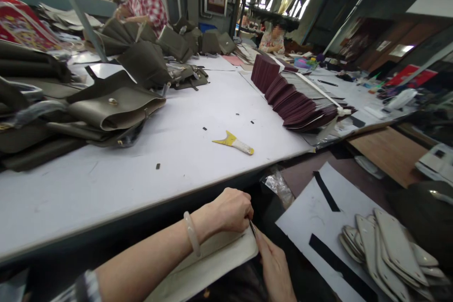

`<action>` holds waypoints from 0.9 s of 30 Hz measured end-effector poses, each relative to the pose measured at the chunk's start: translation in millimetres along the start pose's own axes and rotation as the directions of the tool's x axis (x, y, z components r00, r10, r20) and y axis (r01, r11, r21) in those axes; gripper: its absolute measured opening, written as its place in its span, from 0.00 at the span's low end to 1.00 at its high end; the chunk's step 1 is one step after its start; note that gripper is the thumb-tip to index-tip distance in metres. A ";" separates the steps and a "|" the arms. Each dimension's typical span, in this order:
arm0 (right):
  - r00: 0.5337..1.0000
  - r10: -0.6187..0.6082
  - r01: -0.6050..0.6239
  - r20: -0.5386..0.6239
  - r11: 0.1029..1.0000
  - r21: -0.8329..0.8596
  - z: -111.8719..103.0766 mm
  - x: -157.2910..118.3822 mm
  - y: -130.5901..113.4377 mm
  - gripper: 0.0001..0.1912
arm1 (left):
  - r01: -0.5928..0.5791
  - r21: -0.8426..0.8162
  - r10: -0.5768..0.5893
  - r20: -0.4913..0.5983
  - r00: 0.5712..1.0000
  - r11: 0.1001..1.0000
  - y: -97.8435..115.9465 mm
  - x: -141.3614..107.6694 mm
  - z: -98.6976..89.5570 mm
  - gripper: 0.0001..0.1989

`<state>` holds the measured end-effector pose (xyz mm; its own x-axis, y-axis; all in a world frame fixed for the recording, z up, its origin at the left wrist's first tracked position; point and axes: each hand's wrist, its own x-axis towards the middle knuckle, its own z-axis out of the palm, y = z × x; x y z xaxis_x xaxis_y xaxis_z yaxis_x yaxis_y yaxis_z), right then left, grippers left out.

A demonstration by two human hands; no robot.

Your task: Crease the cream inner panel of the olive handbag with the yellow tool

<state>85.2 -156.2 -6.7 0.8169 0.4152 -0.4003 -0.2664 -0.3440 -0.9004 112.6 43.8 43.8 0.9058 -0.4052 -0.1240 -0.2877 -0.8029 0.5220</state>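
Note:
A cream, leather-like panel [233, 255] with a rounded corner lies low in front of me, close to my lap. My left hand [230, 210], with a pale bangle [192, 233] on its wrist, is closed in a fist at the panel's top right corner. What its fingers pinch is hidden; a thin dark edge shows just below them. My right hand [276, 264] grips the panel's right edge, fingers pointing up along it. On the white table [170, 188] beyond lies a yellow forked tool [233, 142] with a whitish wrapped handle.
Olive bags [120, 104] pile up at left. Maroon pieces [290, 99] stand in a long stack at back right. Cream rounded pieces [385, 245] lie on a white sheet [318, 212] with black strips at right. Two people [148, 7] sit further back.

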 end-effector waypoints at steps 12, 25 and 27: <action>0.975 0.184 -0.223 0.127 0.838 0.498 7.2 10.3 -5.5 0.22 | 0.060 -0.342 -0.045 0.052 0.998 0.938 -31.8 6.1 20.8 0.13; 0.912 0.242 -0.396 0.331 0.734 0.553 2.0 14.7 -22.2 0.14 | 0.036 -0.292 -0.035 0.010 0.999 0.956 -19.4 -2.5 14.5 0.12; 0.910 0.247 -0.398 0.332 0.747 0.533 2.3 15.1 -21.8 0.14 | 0.055 -0.315 -0.047 0.032 0.998 0.948 -20.0 -1.1 14.3 0.11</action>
<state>102.2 -140.5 6.5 0.5077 0.5727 -0.6436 -0.7965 0.0271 -0.6041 112.8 54.1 21.4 0.9080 -0.3807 -0.1751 -0.1252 -0.6452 0.7537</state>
